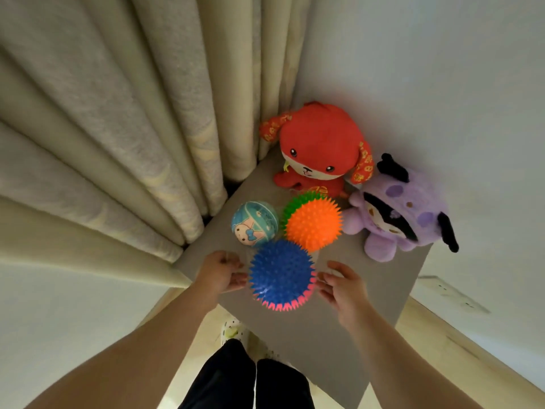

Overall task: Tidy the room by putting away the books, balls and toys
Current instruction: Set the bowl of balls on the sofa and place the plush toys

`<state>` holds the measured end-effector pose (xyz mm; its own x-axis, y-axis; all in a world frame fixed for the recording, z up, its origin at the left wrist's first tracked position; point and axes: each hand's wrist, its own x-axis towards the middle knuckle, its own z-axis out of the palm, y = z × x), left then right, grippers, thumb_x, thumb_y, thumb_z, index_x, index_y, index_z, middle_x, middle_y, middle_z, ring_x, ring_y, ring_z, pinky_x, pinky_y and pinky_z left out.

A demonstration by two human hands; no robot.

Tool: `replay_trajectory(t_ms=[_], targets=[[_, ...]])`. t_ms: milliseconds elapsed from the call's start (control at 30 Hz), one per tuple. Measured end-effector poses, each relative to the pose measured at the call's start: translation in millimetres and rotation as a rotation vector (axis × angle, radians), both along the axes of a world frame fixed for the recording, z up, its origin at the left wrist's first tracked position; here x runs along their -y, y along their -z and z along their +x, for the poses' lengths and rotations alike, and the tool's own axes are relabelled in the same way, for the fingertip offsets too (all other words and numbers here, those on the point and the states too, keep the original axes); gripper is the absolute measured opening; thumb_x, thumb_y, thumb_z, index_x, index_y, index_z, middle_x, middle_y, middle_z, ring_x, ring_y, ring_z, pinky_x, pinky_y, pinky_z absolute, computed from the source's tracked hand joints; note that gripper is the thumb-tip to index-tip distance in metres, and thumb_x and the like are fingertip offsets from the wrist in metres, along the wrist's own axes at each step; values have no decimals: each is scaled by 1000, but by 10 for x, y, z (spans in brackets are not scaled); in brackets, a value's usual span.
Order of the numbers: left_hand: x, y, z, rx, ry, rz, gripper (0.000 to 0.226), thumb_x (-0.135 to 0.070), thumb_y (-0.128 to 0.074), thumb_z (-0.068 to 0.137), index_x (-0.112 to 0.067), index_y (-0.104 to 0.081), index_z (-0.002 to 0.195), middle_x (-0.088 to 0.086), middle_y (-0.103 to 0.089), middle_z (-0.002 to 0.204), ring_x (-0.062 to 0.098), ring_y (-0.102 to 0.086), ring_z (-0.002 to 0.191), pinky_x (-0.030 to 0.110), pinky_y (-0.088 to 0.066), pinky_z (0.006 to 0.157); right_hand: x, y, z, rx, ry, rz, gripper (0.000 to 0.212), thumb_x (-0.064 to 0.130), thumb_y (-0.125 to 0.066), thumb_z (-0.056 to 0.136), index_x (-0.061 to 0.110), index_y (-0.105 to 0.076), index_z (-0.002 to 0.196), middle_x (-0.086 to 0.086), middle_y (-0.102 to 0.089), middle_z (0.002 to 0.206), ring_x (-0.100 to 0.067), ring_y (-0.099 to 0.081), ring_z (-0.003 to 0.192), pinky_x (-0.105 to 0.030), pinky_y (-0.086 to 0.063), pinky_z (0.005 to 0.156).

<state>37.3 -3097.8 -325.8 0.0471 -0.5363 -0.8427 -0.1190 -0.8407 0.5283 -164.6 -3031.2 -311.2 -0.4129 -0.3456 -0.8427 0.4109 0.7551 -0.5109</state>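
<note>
Blue spiky ball [281,274] — on grey tabletop [368,305] near its front edge, flanked by left hand [222,271] and right hand [342,286], fingers loosely spread, gripping nothing — risk: an uneven nudge could roll it off

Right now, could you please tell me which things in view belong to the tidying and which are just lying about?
For the job: blue spiky ball, orange spiky ball, cartoon ball, red plush, purple plush.
Just there: curtain, grey tabletop, wall socket.
</note>
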Motion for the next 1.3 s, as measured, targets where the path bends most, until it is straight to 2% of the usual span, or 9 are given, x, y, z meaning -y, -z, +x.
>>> replay_trajectory(t_ms=[200,267,367,567,633,833,967,1100,1300], targets=[[-359,-540,319,56,-226,-152,21,7,-45,92,-6,-52,79,14,-58,77,17,-63,47,24,-54,43,48,-422,193,68,-197,-148,30,-10,-41,91,12,-50,108,-10,-57,72,-18,-53,58,-25,-42,58],[-638,-693,453,85,-346,-184,19,5,-46,93,-5,-54,79,13,-59,76,22,-63,55,25,-55,43,0,-536,299,91,-307,-180,27,-11,-40,91,12,-51,98,-11,-56,70,-16,-56,50,-25,-42,58],[-1205,-855,674,119,-531,-217,15,1,-49,94,-4,-55,81,11,-60,73,16,-62,47,24,-54,42,-171,-693,555,119,-485,-194,30,-11,-39,91,15,-48,79,-9,-55,64,-4,-52,32,-23,-43,52],[-2550,-1170,1171,143,-918,-289,8,0,-51,93,0,-57,88,14,-60,75,24,-62,55,25,-52,42,-697,-985,1316,219,-865,-267,34,-14,-37,91,14,-48,78,0,-55,41,-4,-48,29,-15,-39,39],[-2978,-1285,1282,149,-1013,-317,6,3,-52,92,3,-57,92,16,-60,78,27,-62,60,25,-53,43,-896,-1073,1575,231,-994,-304,34,-14,-39,89,15,-49,75,0,-55,44,-5,-49,31,-14,-39,40],[-4791,-1483,1510,210,-1388,-346,9,6,-50,91,8,-58,94,20,-59,84,28,-59,60,25,-54,42,-2156,-1309,2453,277,-1426,-328,28,-11,-50,86,15,-56,77,-5,-56,64,-14,-50,50,-25,-44,57],[-6203,-1453,1513,342,-1620,-304,11,4,-52,89,4,-62,92,18,-63,85,29,-62,64,28,-55,46,-3381,-1379,2874,308,-1651,-340,27,-11,-50,86,13,-59,80,-5,-56,63,-14,-49,48,-24,-46,54],[-7653,-1531,1409,430,-1827,-239,16,2,-53,89,-2,-61,76,15,-62,75,26,-60,56,26,-53,44,-4769,-1466,3096,388,-1819,-302,25,-12,-52,82,13,-58,86,2,-54,45,-6,-49,34,-29,-49,65],[-9478,-1727,1182,520,-2115,-193,12,1,-55,87,0,-63,79,16,-64,73,28,-62,58,41,-57,70,-6563,-1597,3510,509,-2084,-284,23,-9,-55,81,11,-59,92,-7,-59,61,-15,-56,52,-28,-50,63]])
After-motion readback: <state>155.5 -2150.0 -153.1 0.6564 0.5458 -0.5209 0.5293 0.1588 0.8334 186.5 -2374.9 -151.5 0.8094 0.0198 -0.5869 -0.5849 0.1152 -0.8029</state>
